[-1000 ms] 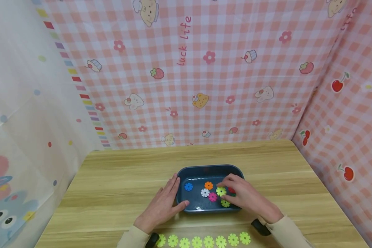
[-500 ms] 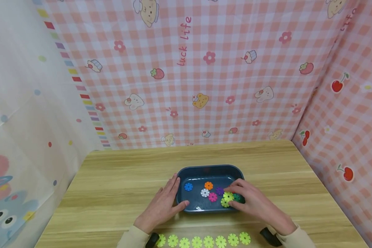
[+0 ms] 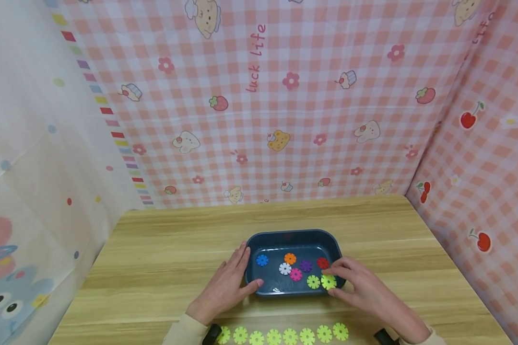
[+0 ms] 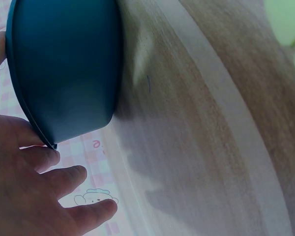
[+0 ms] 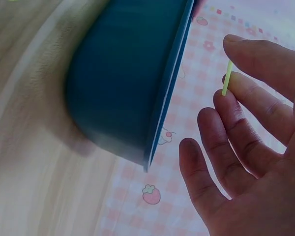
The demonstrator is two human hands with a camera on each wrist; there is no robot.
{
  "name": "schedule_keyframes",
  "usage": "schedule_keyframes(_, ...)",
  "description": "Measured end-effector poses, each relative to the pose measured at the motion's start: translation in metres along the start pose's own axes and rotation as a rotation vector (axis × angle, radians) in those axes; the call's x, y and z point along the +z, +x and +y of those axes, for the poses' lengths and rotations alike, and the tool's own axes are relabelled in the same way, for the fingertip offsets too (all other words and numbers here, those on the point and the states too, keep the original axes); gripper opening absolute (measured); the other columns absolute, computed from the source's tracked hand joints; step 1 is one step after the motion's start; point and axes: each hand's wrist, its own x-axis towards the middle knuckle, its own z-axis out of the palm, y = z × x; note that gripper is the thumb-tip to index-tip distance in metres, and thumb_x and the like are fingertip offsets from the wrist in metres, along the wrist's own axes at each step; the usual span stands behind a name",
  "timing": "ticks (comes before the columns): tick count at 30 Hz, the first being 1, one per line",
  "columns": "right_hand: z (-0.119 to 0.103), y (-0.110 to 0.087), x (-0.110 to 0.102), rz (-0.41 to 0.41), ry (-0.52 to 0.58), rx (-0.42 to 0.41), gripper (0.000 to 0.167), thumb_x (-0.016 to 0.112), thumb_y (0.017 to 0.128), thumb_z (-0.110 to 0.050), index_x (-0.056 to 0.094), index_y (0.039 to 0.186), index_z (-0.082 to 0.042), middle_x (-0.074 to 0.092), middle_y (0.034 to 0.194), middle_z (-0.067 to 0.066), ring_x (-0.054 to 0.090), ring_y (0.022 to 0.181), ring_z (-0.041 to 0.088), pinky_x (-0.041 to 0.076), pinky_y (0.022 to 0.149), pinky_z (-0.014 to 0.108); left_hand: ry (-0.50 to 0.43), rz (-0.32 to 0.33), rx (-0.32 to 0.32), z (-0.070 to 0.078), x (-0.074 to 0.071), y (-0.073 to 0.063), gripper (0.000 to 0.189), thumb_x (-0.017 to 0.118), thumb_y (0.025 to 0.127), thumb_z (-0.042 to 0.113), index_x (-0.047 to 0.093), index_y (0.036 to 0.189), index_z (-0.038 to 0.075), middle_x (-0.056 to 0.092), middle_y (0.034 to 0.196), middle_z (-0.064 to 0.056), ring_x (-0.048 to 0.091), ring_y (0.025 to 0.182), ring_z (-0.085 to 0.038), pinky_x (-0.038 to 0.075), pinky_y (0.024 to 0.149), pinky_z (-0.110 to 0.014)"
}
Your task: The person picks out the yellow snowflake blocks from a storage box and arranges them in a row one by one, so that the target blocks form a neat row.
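Observation:
My right hand [image 3: 362, 287] pinches a yellow-green notched plastic disc [image 3: 328, 281] between thumb and fingers, over the right front of a dark blue basin [image 3: 293, 290]. In the right wrist view the same disc [image 5: 227, 78] shows edge-on, raised past the basin's rim. Against the basin's left side rests my left hand [image 3: 224, 282], fingers straight along the rim and thumb at the front left corner. Inside lie another yellow-green disc [image 3: 313, 281] and blue [image 3: 262, 260], orange [image 3: 290, 258], white [image 3: 285, 269], pink [image 3: 295, 274], purple [image 3: 305, 266] and red [image 3: 323, 263] ones.
Along the near part of the wooden table [image 3: 164, 268] runs a row of several yellow-green discs [image 3: 290, 336]. A pink checked cloth [image 3: 259, 120] hangs behind the table, with more cloth at both sides.
My right hand has shifted right and toward me, carrying the yellow-green disc to the basin's right front side. This uncovers the purple and red discs. My left hand has stayed put.

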Motion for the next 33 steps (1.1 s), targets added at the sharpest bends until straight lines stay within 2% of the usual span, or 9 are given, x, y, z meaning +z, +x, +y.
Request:
schedule_keyframes(5, 0.003, -0.01, 0.001, 0.036, -0.025, -0.021, 0.034, 0.089, 0.082, -0.017, 0.079, 0.114, -0.016, 0.061, 0.106, -0.009, 0.058, 0.09, 0.012, 0.056, 0.075, 0.031, 0.001, 0.0, -0.002, 0.0, -0.001, 0.0, 0.094, 0.057, 0.099, 0.063, 0.025, 0.164, 0.003, 0.012, 0.173, -0.012, 0.022, 0.156, -0.035, 0.027, 0.121, -0.064)
schedule_keyframes(12, 0.008, -0.024, 0.003, 0.022, -0.014, 0.022, 0.034, 0.088, 0.082, -0.015, 0.079, 0.115, -0.015, 0.06, 0.108, -0.011, 0.057, 0.092, 0.008, 0.058, 0.078, 0.028, 0.001, 0.002, -0.001, 0.0, -0.001, 0.0, 0.094, 0.057, 0.099, 0.063, 0.025, 0.164, 0.002, 0.013, 0.173, -0.012, 0.022, 0.156, -0.036, 0.027, 0.12, -0.064)
schedule_keyframes(19, 0.015, -0.04, 0.004, 0.018, -0.029, 0.021, 0.034, 0.089, 0.08, -0.014, 0.079, 0.113, -0.014, 0.06, 0.106, -0.012, 0.058, 0.09, 0.01, 0.057, 0.076, 0.028, -0.001, 0.003, -0.002, 0.0, 0.0, 0.0, 0.094, 0.058, 0.099, 0.062, 0.025, 0.163, 0.002, 0.013, 0.173, -0.012, 0.022, 0.156, -0.036, 0.027, 0.12, -0.064)
schedule_keyframes(26, 0.018, -0.049, 0.002, -0.099, 0.07, 0.112, 0.033, 0.085, 0.087, -0.019, 0.077, 0.119, -0.016, 0.056, 0.108, -0.014, 0.055, 0.093, 0.01, 0.056, 0.078, 0.025, 0.006, 0.009, -0.003, -0.001, 0.001, 0.0, 0.094, 0.058, 0.099, 0.062, 0.026, 0.163, 0.002, 0.014, 0.173, -0.013, 0.024, 0.155, -0.036, 0.027, 0.12, -0.065)
schedule_keyframes(33, 0.025, -0.058, -0.001, -0.227, 0.108, 0.218, 0.034, 0.081, 0.092, -0.031, 0.075, 0.122, -0.017, 0.057, 0.112, -0.012, 0.055, 0.095, 0.008, 0.056, 0.081, 0.026, 0.013, 0.015, 0.009, -0.001, 0.001, -0.001, 0.093, 0.057, 0.1, 0.062, 0.025, 0.163, 0.001, 0.014, 0.173, -0.013, 0.024, 0.155, -0.038, 0.027, 0.12, -0.065)
